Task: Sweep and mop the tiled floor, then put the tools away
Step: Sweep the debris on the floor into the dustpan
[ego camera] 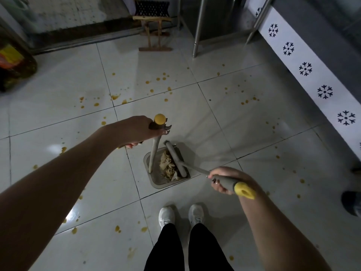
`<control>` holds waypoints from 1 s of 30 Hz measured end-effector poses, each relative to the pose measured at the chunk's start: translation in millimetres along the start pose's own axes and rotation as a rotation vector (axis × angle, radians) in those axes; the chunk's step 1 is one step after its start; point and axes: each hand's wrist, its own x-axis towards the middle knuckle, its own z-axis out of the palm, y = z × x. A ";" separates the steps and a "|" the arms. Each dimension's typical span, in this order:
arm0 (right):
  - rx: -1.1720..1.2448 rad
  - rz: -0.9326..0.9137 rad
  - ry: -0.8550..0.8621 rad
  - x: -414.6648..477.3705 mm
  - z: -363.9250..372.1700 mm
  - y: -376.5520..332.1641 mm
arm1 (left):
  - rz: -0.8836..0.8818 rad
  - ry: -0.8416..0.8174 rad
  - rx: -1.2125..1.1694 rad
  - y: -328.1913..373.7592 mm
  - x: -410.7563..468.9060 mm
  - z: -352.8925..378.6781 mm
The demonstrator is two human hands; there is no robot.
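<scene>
At the top of the dustpan handle (154,153), my left hand (136,130) is curled round the grip just under its yellow cap (160,119), holding it upright w/ the tray flat on the tile. My right hand (222,178) is wrapped round the grey broom handle (229,182) near its yellow end. The shaft runs down-left to the broom head (175,160), which lies across the dustpan (156,182), right against the pile of pale scraps (167,167) inside. The pan sits just ahead of my white shoes (181,214), approx. mid-floor.

Risks, as I judge them: if I tip the handle fwd or lift too fast, the scraps slide back out over the lip. If I drag the head out carelessly, it flicks bits onto the tiled floor (58,85). The orange spots (147,82) are scattered all round and look wet. The bristles would smear them, and stepping in one could mean a slip, esp. near the glare patches. They need the mop, not the broom.

Writing: none legible. The container far left (15,61) has a yellow/orange label, too blurred to read. The wall tiles (305,69) carry dark snowflake-type motifs only, no text.
</scene>
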 end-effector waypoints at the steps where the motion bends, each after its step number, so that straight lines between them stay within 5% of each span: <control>1: -0.049 0.049 0.020 -7.5 -6.8 -7.4 | -0.001 0.001 -0.001 -0.5 -0.7 0.5; 6: -0.213 0.119 0.069 -29.5 -17.0 -28.3 | -0.006 -0.001 0.005 -11.4 -3.4 2.3; 12: 0.100 -0.275 0.081 9.1 12.9 14.4 | -0.064 0.013 -0.077 -26.4 -4.7 2.2; 17: 0.065 -0.075 -0.019 3.4 35.2 5.7 | -0.059 0.017 -0.114 -33.1 -5.2 6.8; 23: -0.271 0.183 0.012 -38.7 -7.5 -42.9 | -0.056 0.006 -0.136 -37.1 -9.0 9.6; 27: -0.384 0.198 0.044 -25.8 -2.8 -37.4 | -0.049 0.004 -0.130 -43.7 -13.1 12.7; 30: -0.333 0.039 0.060 3.0 17.3 -11.0 | -0.059 0.005 -0.126 -48.3 -16.8 15.5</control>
